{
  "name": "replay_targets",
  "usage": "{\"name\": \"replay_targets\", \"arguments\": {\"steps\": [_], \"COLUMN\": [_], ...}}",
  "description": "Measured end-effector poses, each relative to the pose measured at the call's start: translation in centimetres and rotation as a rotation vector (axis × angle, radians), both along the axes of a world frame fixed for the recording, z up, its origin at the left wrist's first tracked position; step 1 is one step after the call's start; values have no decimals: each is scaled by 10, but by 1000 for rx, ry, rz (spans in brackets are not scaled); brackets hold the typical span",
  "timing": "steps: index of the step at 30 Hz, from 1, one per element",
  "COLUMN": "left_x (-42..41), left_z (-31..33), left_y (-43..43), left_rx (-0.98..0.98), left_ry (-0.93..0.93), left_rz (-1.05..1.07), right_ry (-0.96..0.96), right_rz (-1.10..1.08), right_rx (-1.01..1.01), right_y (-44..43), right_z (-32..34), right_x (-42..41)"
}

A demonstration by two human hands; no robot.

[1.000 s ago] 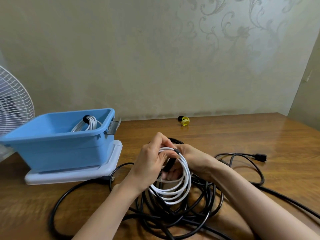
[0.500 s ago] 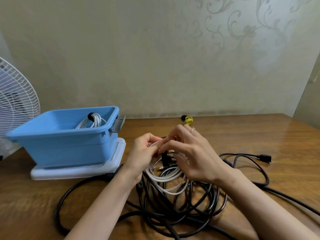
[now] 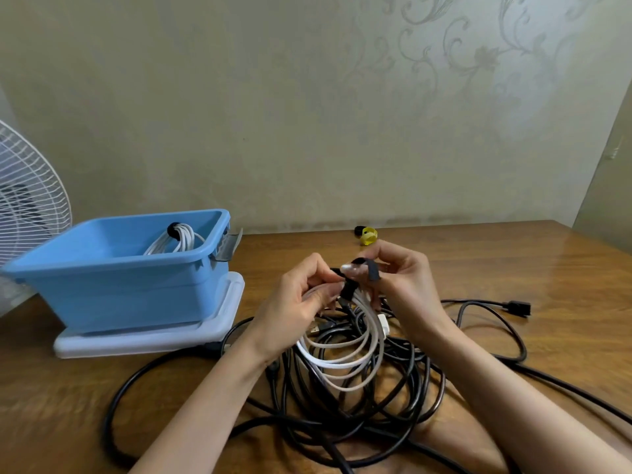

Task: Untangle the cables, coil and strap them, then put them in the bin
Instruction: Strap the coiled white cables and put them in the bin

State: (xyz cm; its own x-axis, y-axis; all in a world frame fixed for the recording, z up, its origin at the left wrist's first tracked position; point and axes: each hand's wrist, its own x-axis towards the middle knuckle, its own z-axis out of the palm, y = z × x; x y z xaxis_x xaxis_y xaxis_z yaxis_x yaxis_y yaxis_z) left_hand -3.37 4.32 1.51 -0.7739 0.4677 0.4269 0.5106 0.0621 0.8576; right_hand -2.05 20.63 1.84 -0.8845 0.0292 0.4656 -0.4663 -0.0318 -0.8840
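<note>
1. We look down from head height at a person's two bare hands working over a wooden table (image 3: pixel 513 268).
2. The left hand (image 3: pixel 297 306) has its fingers curled round the top of a white cable coil (image 3: pixel 342 362) and pinches the gathered strands together.
3. The right hand (image 3: pixel 410 285) pinches the free end of a black strap (image 3: pixel 372 270) between thumb and forefinger. The strap loops over the top of the coil, between the two hands.
4. The coil is a long oval. Its long axis runs from the strapped top, up at the hands, down toward the camera, and its rounded closed end points at us.
5. The coil therefore hangs below both grips, held only at its far upper end. Its lower loops lie over a tangle of black cables (image 3: pixel 345 425) on the table. We cannot tell whether they rest on the tangle or hang just above it.
6. A white connector (image 3: pixel 383 325) shows at the coil's right edge, just below the right hand.
7. One black cable trails off to the right and ends in a black plug (image 3: pixel 518 307) lying flat on the wood.
8. To the left, a blue bin (image 3: pixel 119 285) stands upright on a white lid (image 3: pixel 150 338). Inside it is a second white coil (image 3: pixel 179 237), bound with a dark strap.
9. A yellow strap roll (image 3: pixel 368 236) lies near the wall, beyond the hands.
10. A white fan (image 3: pixel 27 200) shows at the left edge.
</note>
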Motion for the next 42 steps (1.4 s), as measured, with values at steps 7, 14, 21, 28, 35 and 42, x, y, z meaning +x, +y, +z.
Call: {"name": "replay_targets", "arguments": {"steps": [7,14,21,28,35,42], "left_x": [-1,3,-2,1,-1,-6], "left_z": [-5,-8,-9,-2,1,2], "left_y": [-2,3,5,3,-3,-7], "left_rx": [-86,-77,-107,108,217,224], "left_ry": [130,303,501,134,-398,-594], "left_rz": [-9,125,163,204,90,91], "right_ry": [-328,-580,-708,58,695,781], "right_rz": [104,191,367,-258,-209,-245], "right_rx": [-229,-178,-47,168,850,1121], "right_y": [4,3,3,-5,2,3], "right_z": [1,-3,-5,-8,-6,-11], "right_x": [-6,-10,-8,-3,1,-6]}}
